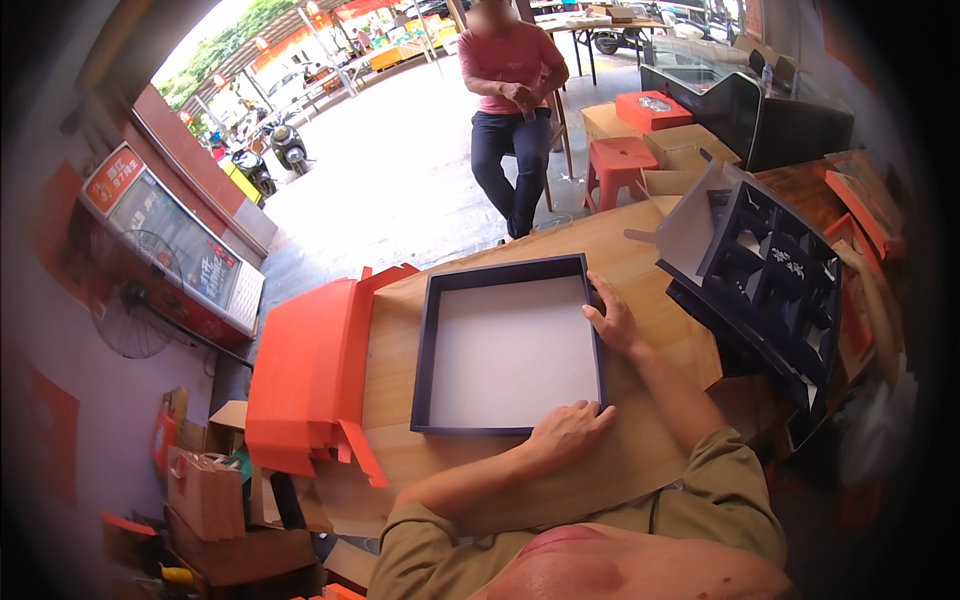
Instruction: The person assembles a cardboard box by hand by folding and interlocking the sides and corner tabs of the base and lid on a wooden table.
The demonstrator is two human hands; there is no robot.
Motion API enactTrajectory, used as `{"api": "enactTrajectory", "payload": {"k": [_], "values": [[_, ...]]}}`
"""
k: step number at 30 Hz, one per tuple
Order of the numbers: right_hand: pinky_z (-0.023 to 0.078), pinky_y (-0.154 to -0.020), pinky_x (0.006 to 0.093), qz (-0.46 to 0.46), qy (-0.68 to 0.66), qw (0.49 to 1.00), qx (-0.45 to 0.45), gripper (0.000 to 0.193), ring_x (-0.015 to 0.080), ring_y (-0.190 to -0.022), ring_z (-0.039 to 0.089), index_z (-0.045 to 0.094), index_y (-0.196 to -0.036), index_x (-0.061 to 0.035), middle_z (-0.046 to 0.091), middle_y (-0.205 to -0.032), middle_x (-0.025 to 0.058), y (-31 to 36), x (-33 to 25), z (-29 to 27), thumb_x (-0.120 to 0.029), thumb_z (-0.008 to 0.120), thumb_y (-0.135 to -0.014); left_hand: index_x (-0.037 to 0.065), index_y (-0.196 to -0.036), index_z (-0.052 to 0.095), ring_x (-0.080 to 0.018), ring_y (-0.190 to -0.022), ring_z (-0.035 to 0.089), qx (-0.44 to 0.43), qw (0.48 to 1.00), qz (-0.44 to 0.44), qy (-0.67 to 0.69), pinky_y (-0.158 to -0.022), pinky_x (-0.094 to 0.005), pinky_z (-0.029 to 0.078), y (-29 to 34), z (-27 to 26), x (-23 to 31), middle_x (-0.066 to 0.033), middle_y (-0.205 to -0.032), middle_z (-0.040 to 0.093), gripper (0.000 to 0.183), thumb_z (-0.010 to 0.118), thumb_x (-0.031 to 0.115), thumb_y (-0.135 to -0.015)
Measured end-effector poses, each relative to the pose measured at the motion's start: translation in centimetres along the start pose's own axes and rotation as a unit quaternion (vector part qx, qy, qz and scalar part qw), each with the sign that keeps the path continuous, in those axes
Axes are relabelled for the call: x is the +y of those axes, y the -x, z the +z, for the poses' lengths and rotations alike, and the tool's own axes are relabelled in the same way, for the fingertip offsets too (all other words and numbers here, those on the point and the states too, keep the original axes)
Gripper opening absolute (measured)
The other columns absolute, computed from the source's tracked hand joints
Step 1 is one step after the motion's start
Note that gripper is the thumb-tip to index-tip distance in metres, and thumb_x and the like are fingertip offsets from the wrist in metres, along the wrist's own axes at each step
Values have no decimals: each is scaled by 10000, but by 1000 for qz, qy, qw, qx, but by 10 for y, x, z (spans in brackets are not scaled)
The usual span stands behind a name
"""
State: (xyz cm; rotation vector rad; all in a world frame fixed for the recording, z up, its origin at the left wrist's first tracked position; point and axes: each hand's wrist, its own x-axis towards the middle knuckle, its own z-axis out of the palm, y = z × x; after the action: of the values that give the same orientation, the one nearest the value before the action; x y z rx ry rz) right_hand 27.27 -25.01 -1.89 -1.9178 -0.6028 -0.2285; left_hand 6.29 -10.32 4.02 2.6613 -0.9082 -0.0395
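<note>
A shallow, square dark-blue box (pixel 422 370) with a white inner bottom (pixel 510 350) lies open side up on the wooden table in front of me. My left hand (pixel 570 435) reaches across to its near right corner, fingers bent over the rim there. At the right wall is my right hand (pixel 612 315), its thumb against the rim and its fingers along the wall toward the far corner. Left of the box rests a red cardboard piece (pixel 305 375) with folded flaps, apart from both hands.
Dark-blue box inserts with compartments (pixel 775 260) are stacked at the right. Another person's arm (pixel 875 300) shows beyond them. A person in a pink shirt (pixel 510 70) sits past the table (pixel 480 500). A red stool (pixel 615 165), cartons (pixel 205 490) and a fan (pixel 135 295) stand around.
</note>
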Motion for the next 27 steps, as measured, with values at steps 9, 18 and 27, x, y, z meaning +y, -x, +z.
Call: {"api": "enactTrajectory", "payload": {"k": [9,18,27], "values": [[329,-1262,440,4,4,1000,-11,718,400,-1510,434,452,-1576,0,468,-1603,261,-1,1,-2,-298,657,-956,67,-1081,586,-310,-836,680,-3,999,17,-34,-682,-445,561,-2,1,-1,-130,-902,649,185,630,235,-1017],[333,-1259,442,-2,-3,1000,-7,731,402,-1500,441,451,-1571,10,477,-1589,263,-1,-1,-1,-284,672,-939,56,-1095,568,-312,-844,676,-17,999,5,-36,-676,-449,559,-2,-7,4,-134,-904,646,223,649,240,-998],[339,-1256,436,-12,-6,1000,-5,728,402,-1493,445,463,-1557,20,479,-1579,261,-3,1,0,-258,687,-923,17,-1420,532,-329,-1002,663,47,998,-17,-46,-786,-447,571,-1,-10,10,-194,-1142,644,553,699,286,-967]]}}
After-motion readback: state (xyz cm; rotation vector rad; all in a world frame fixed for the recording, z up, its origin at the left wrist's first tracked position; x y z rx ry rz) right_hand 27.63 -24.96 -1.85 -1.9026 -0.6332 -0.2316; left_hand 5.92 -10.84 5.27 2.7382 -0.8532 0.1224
